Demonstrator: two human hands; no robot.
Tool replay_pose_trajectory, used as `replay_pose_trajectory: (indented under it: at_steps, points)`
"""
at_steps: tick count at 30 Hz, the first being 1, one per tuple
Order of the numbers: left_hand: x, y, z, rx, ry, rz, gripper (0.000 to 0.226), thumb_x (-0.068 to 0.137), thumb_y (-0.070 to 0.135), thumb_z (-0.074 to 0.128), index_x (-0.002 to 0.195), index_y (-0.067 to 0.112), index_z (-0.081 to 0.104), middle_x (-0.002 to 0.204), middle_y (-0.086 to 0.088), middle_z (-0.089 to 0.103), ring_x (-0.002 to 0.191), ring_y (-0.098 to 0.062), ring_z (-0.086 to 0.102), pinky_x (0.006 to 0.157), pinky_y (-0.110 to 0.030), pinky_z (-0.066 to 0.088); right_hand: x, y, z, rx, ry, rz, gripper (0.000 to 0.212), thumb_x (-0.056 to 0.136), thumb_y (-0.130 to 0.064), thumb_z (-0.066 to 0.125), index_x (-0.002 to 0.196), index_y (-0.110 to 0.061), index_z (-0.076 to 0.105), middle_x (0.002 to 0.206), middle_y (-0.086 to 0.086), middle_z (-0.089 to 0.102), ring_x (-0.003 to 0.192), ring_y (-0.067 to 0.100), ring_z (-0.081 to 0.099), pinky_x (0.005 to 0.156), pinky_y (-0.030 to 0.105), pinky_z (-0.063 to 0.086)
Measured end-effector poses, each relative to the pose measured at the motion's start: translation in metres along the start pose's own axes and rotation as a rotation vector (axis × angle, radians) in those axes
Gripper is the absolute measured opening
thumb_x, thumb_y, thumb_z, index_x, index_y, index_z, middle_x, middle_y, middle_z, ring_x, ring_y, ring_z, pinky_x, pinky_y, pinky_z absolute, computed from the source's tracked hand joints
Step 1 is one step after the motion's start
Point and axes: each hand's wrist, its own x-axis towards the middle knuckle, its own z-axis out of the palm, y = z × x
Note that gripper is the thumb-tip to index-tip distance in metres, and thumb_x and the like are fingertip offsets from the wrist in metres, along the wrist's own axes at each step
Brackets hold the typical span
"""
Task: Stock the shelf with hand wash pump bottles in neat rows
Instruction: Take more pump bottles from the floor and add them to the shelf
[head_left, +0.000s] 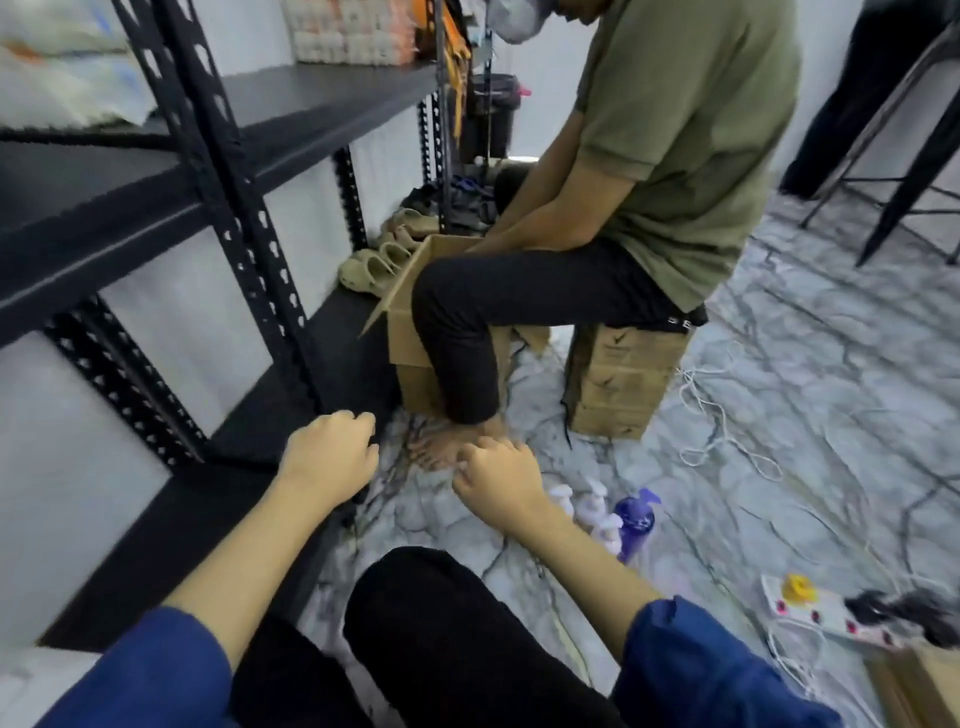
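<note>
Black shelf (291, 111), grey-veined white marble floor (810, 415), purple bottle (635, 525) w/ pale lilac bottles (592, 506), blue sleeves (691, 670).

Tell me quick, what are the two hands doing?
Left hand: curled shut, nothing visible in its grip.
Right hand: curled shut, nothing visible in it either.

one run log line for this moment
left hand: empty, curled | right hand: empty, curled | pump bottles: on floor | bottom shelf: bare
</note>
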Motion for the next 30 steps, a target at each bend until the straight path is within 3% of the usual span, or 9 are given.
replay_pose_trajectory:
  at_steps: [3,5,7,12,15,18,23,26,30]
  points:
    - [0.026,0.021,0.034,-0.065,-0.091,0.061,0.026,0.098,0.033,0.041,0.111,0.015,0.055,0.108,-0.002,0.058,0.095,-0.021,0.058,0.065,-0.028,0.042,-0.014,0.037,0.031,-0.003,-0.066,0.112,0.032,0.093,-0.027,0.042,0.108,-0.007,0.062,0.111,0.012,0.061,0.105,0.034,0.053,0.084,0.038,0.038]
    - [0.042,0.038,0.06,-0.116,-0.159,0.099,0.024,0.096,0.03,0.044,0.108,0.014,0.056,0.106,-0.003,0.059,0.093,-0.022,0.059,0.068,-0.03,0.045,-0.025,0.061,0.052,0.022,-0.055,0.186,0.029,0.085,-0.022,0.045,0.094,-0.005,0.066,0.094,0.015,0.065,0.087,0.036,0.06,0.067,0.034,0.037]
    - [0.055,0.055,0.089,-0.158,-0.257,0.121,0.024,0.095,0.029,0.045,0.109,0.013,0.057,0.107,-0.004,0.06,0.095,-0.023,0.059,0.068,-0.029,0.045,-0.036,0.083,0.066,0.031,-0.104,0.276,0.031,0.079,-0.018,0.043,0.095,-0.008,0.068,0.084,0.01,0.065,0.073,0.033,0.063,0.054,0.031,0.033]
    - [0.083,0.095,0.166,-0.269,-0.514,0.159,0.028,0.093,0.029,0.05,0.113,0.011,0.057,0.115,-0.008,0.061,0.1,-0.024,0.059,0.077,-0.031,0.049,-0.069,0.145,0.122,0.138,-0.264,0.599,0.033,0.092,-0.03,0.043,0.118,-0.013,0.057,0.121,0.008,0.06,0.111,0.029,0.054,0.086,0.033,0.043]
    - [0.1,0.115,0.213,-0.365,-0.643,0.149,0.033,0.09,0.027,0.056,0.119,0.01,0.054,0.122,-0.008,0.058,0.109,-0.025,0.056,0.085,-0.027,0.046,-0.083,0.176,0.157,0.228,-0.345,0.798,0.041,0.093,-0.032,0.046,0.129,-0.012,0.046,0.132,0.007,0.053,0.119,0.025,0.05,0.091,0.032,0.042]
    - [0.116,0.133,0.256,-0.483,-0.725,0.077,0.051,0.084,0.028,0.065,0.128,0.01,0.048,0.13,-0.011,0.054,0.118,-0.027,0.052,0.096,-0.035,0.045,-0.084,0.203,0.188,0.316,-0.369,0.96,0.054,0.092,-0.034,0.05,0.138,-0.01,0.034,0.138,0.008,0.046,0.125,0.026,0.046,0.093,0.033,0.041]
    - [0.144,0.156,0.316,-0.714,-0.717,-0.041,0.073,0.072,0.015,0.078,0.135,0.007,0.043,0.131,-0.013,0.055,0.118,-0.029,0.053,0.092,-0.028,0.042,-0.061,0.233,0.229,0.701,-0.062,1.225,0.071,0.072,-0.031,0.078,0.13,-0.011,0.043,0.122,0.003,0.056,0.114,0.027,0.055,0.087,0.031,0.043]
    - [0.159,0.167,0.349,-0.746,-0.708,-0.153,0.093,0.067,0.014,0.082,0.145,0.009,0.03,0.136,-0.013,0.051,0.121,-0.031,0.051,0.089,-0.031,0.043,-0.046,0.245,0.257,0.849,0.142,1.294,0.06,0.057,-0.027,0.088,0.106,-0.014,0.057,0.096,0.0,0.068,0.087,0.018,0.067,0.064,0.023,0.05]
    - [0.164,0.183,0.386,-0.844,-0.705,-0.218,0.1,0.06,0.006,0.087,0.143,0.007,0.031,0.136,-0.011,0.051,0.121,-0.027,0.052,0.094,-0.034,0.044,-0.035,0.248,0.282,0.907,0.339,1.247,0.032,0.062,-0.009,0.083,0.084,-0.019,0.063,0.076,-0.008,0.068,0.067,0.003,0.063,0.057,0.023,0.048]
